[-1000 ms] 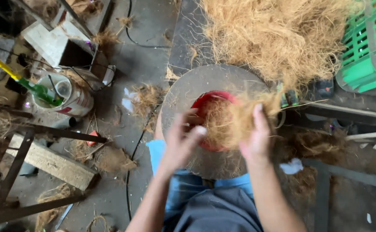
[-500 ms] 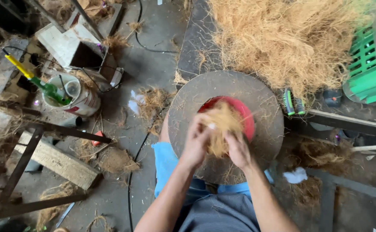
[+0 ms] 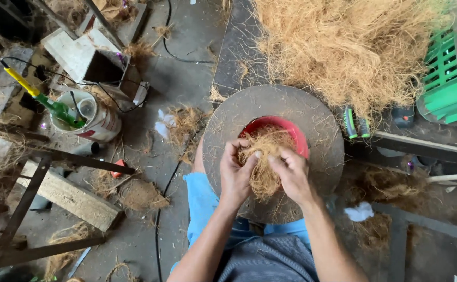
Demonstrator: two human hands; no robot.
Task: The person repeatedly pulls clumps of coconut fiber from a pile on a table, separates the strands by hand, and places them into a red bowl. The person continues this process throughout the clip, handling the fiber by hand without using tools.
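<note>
Soft even daylight, faint shadows, edges perhaps distorted.

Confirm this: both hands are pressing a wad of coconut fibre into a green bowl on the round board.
Not quite. The bowl is red, not green, as the head view shows. Both the left hand and the right hand do press the fibre wad into it on the round board.

The fibre wad (image 3: 264,156) looks dry, coarse and stringy; the red bowl (image 3: 296,137) is smooth plastic; the round board (image 3: 312,112) is rough and matt.
</note>
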